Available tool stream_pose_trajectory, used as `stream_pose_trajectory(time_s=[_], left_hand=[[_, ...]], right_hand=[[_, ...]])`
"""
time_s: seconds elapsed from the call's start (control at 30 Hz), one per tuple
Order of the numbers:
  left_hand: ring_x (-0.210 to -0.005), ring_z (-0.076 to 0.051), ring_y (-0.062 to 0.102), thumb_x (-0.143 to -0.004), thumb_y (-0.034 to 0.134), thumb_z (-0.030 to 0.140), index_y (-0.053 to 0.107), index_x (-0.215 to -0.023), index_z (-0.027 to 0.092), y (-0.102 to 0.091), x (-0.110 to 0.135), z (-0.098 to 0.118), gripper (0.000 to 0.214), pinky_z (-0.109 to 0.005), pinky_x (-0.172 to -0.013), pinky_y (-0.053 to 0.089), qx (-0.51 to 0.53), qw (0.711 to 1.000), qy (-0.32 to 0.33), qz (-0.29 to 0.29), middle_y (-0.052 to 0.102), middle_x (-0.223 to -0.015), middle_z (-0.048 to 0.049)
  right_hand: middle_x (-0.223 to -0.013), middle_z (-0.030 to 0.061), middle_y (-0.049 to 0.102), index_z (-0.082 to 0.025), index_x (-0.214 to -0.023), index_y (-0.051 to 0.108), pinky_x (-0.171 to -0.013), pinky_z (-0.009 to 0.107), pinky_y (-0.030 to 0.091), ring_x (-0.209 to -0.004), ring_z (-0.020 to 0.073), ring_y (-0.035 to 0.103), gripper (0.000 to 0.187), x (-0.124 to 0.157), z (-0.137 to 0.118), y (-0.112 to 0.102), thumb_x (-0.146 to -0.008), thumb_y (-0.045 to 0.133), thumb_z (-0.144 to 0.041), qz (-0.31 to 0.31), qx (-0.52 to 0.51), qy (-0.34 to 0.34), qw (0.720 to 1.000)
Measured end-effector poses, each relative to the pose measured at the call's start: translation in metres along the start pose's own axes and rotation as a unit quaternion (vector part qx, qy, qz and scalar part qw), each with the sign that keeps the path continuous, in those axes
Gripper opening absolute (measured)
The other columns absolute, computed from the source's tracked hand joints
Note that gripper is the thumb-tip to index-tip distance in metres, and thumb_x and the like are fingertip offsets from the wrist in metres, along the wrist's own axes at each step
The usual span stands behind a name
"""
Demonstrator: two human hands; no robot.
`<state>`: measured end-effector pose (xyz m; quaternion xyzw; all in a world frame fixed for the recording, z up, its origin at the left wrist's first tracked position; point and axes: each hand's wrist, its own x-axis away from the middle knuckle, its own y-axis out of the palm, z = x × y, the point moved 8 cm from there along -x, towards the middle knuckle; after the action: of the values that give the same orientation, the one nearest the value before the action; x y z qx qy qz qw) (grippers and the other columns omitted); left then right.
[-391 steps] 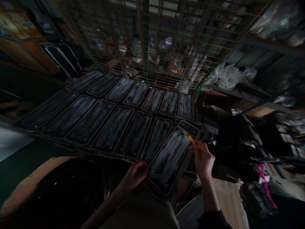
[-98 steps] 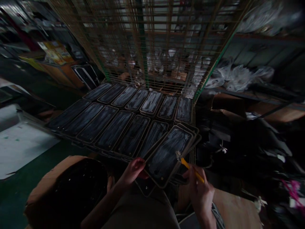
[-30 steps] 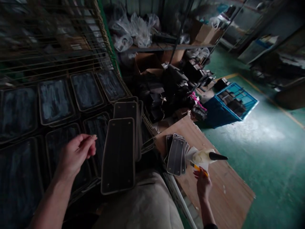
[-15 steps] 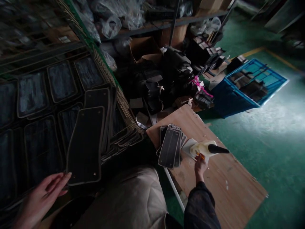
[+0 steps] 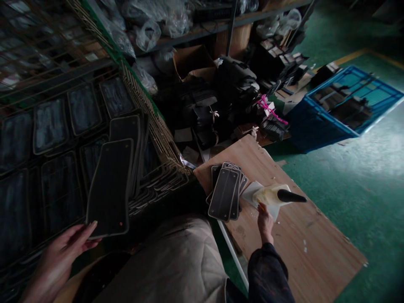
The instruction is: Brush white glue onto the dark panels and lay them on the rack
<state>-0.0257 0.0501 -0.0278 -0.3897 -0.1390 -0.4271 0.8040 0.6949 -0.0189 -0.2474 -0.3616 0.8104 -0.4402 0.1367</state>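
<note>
My left hand (image 5: pixel 65 252) reaches to the near end of a dark, tan-edged flat panel (image 5: pixel 110 187) that lies on a stack on the wire rack (image 5: pixel 158 130); its fingers are stretched out and touch the panel's edge. My right hand (image 5: pixel 265 221) is closed on a small orange-handled brush (image 5: pixel 261 207), held against a pale container (image 5: pixel 273 195) on the wooden board (image 5: pixel 303 244). A small pile of similar dark panels (image 5: pixel 225 191) lies on the board just left of the container.
Rows of white-streaked dark panels (image 5: pixel 50 126) cover the rack at left. Behind the board lie bundles of dark pieces (image 5: pixel 227 97), cardboard boxes (image 5: pixel 192 63) and plastic bags (image 5: pixel 151 29). A blue crate (image 5: pixel 344 105) stands on the green floor (image 5: pixel 362 176) at right.
The view has swung right from the rack to the board. My right hand has carried the brush to the pale container. My left hand let go of a streaked panel and now reaches an unstreaked one.
</note>
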Motion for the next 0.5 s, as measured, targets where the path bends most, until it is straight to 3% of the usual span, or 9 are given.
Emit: stream_pose_trajectory(time_s=[0.13, 0.27, 0.4, 0.5], left_hand=[[-0.060, -0.013, 0.059, -0.027, 0.088, 0.055, 0.063, -0.081, 0.018, 0.000, 0.002, 0.003, 0.070, -0.017, -0.047, 0.050, 0.017, 1.000, 0.008, 0.008, 0.063, -0.068, 0.0044], [-0.062, -0.010, 0.057, -0.031, 0.089, 0.053, 0.066, -0.078, 0.021, 0.000, 0.001, 0.002, 0.062, -0.015, -0.048, 0.049, 0.039, 0.999, 0.002, -0.017, 0.061, -0.073, 0.0054], [-0.071, -0.011, 0.056, -0.022, 0.092, 0.043, 0.069, -0.073, 0.022, 0.000, 0.010, 0.007, 0.059, -0.016, -0.052, 0.052, 0.106, 0.994, -0.035, -0.010, 0.060, -0.088, 0.0053], [-0.073, -0.011, 0.056, -0.022, 0.092, 0.038, 0.070, -0.075, 0.023, 0.000, 0.023, 0.018, 0.059, -0.017, -0.053, 0.052, 0.123, 0.992, -0.028, 0.001, 0.058, -0.099, 0.0034]], right_hand=[[-0.072, 0.0076, 0.063, -0.016, -0.107, 0.070, -0.059, 0.030, 0.035, -0.056, 0.0163, 0.046, 0.063, 0.015, -0.005, -0.011, -0.077, 0.042, -0.063, -0.009, 0.002, -0.014, 1.000], [-0.067, 0.0065, 0.063, -0.017, -0.103, 0.071, -0.060, 0.031, 0.038, -0.055, 0.0174, 0.050, 0.059, 0.028, 0.000, -0.028, -0.074, 0.047, -0.062, 0.017, -0.033, 0.016, 0.999], [-0.073, 0.0078, 0.068, -0.015, -0.104, 0.065, -0.064, 0.033, 0.048, -0.062, 0.0207, 0.062, 0.062, 0.027, 0.005, -0.031, -0.077, 0.045, -0.067, 0.070, -0.130, 0.076, 0.986], [-0.066, 0.0057, 0.064, -0.016, -0.105, 0.055, -0.059, 0.039, 0.053, -0.054, 0.0217, 0.061, 0.066, 0.020, -0.001, -0.025, -0.075, 0.042, -0.073, 0.109, -0.241, 0.123, 0.956]])
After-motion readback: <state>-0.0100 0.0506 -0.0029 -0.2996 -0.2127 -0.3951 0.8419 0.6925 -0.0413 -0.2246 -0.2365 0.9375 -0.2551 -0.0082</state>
